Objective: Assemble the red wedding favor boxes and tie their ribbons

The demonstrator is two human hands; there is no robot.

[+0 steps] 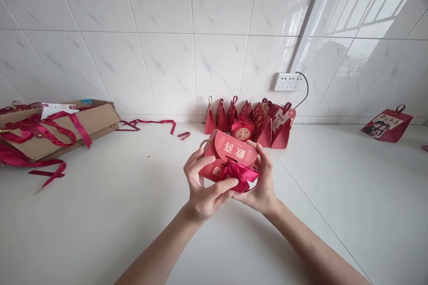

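A red paper gift box [234, 148] with pale printed characters is held up above the white table, tilted so its flap side shows. Its front carries a crimson ribbon bow [241, 173]. My left hand [202, 187] grips the box from the left, with a fingertip on the bow. On the other side, my right hand [262, 182] wraps round the right edge, thumb and fingers closed on it. A bit of beaded cord [204, 142] shows at the box's upper left corner. The box's underside is hidden.
Several red gift boxes [262, 124] with loop handles stand by the tiled wall; another box [388, 124] is far right. A cardboard carton [96, 131] with crimson ribbons lies left. Nearby are a loose ribbon [150, 121], a small red strip [183, 135] and a power strip [288, 82].
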